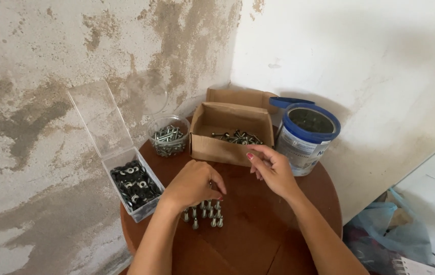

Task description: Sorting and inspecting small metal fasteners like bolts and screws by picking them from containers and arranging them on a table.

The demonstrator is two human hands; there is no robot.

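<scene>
You are sitting at a small round wooden tabletop (pixel 258 229) pushed into the corner of a stained plaster wall, and a cluster of upright bolts (pixel 204 213) is standing near its centre, heads down and threads up.

Your left hand (pixel 193 184) is arching over the far side of that cluster, palm down, wrist dropped, fingers curled; a bolt seems to be pinched at the fingertips, though the knuckles are hiding most of it, so whether the grip is truly closed on it cannot be told for sure. To set it well, you are best lowering it straight down beside its neighbours and letting go only once the head is sitting flat, so the row is not toppling.

Your right hand (pixel 271 168) is hovering to the right of the cluster and beyond it, fingers loosely bent and nothing visibly between them, fingertips pointing towards the open cardboard box (pixel 230 133) of loose bolts.

Left of the cluster, a clear plastic case (pixel 135 186) with its lid raised is holding dark washers. Beyond the cluster, a round clear tub (pixel 169 136) is holding more bolts. Right of the box, a blue-rimmed tin (pixel 306 140) is standing open.
</scene>
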